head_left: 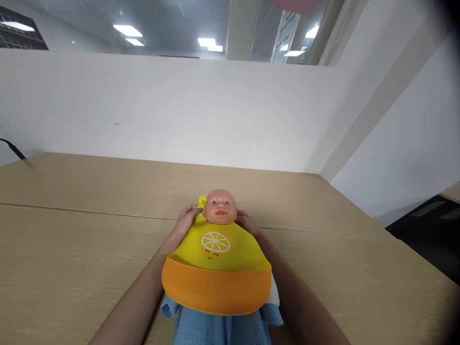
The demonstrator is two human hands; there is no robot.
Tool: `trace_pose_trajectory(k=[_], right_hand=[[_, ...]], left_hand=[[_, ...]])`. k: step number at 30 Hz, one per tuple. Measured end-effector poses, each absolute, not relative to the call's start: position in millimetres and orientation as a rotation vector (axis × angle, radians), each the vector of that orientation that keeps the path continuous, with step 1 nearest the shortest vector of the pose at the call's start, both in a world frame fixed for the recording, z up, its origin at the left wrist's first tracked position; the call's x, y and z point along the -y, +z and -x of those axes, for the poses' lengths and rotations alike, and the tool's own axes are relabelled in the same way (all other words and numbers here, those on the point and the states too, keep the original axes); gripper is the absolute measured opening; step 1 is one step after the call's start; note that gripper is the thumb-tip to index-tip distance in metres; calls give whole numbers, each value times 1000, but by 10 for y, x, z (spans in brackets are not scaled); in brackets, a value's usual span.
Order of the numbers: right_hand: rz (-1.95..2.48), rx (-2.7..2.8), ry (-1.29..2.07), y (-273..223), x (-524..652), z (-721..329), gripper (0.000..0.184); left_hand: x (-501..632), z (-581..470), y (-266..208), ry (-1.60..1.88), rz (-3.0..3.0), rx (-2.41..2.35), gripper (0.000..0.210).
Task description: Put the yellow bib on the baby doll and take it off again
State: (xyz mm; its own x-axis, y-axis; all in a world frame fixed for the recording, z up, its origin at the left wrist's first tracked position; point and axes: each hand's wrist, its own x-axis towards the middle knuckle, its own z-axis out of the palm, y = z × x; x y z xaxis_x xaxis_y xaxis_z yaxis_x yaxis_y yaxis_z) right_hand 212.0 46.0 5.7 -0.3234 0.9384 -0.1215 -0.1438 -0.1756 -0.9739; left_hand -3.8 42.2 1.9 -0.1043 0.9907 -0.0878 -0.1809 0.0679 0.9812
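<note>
A baby doll (220, 203) lies face up on the table, its head pointing away from me. Over its chest is a silicone bib (237, 247), yellow with a white citrus slice and a smiling face, and an orange catch pocket at the bottom. My left hand (186, 218) is closed on the bib's yellow neck strap (201, 201), left of the doll's head. On the other side, my right hand (247, 223) is by the doll's neck with fingers curled. Its fingertips and whatever they grip are hidden behind the head. Blue fuzzy clothing (219, 330) shows below the bib.
The wooden table (89, 258) has a seam running across it. A white wall (179, 105) with glass above stands behind its far edge. At the far left is a black cable (14, 149); a dark object (427, 239) sits beyond the right edge.
</note>
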Motion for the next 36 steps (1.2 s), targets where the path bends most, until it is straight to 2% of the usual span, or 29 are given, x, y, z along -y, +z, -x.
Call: trace_pose_trajectory(k=[7,14,18,20,28,32,36], right_hand=[[962,1187,1719,5,-482,-2127,29],[1001,1211,1673,13,-483,-2143,29],[981,1181,1680,29,-476,-2133,31],[961,1161,1694,28,-476,-2131,34],[953,1168,1715,41,-474,-2133,34],[932,1133,1735,42,-471,-2125,39],[899,1113,1742,33,-468,-2120,32]], left_hand=[[-483,106,-115,1364,-996,-1269,23],[-486,72,-89,1419,-794,-1136,21],[-430,31,-5,1335,-738,-1020,62],[-412,25,14,1306,-742,-1008,66],[-431,28,5,1302,-684,-1009,69],[-452,46,-16,1314,-743,-994,60],[-495,58,-83,1336,-756,-996,54]])
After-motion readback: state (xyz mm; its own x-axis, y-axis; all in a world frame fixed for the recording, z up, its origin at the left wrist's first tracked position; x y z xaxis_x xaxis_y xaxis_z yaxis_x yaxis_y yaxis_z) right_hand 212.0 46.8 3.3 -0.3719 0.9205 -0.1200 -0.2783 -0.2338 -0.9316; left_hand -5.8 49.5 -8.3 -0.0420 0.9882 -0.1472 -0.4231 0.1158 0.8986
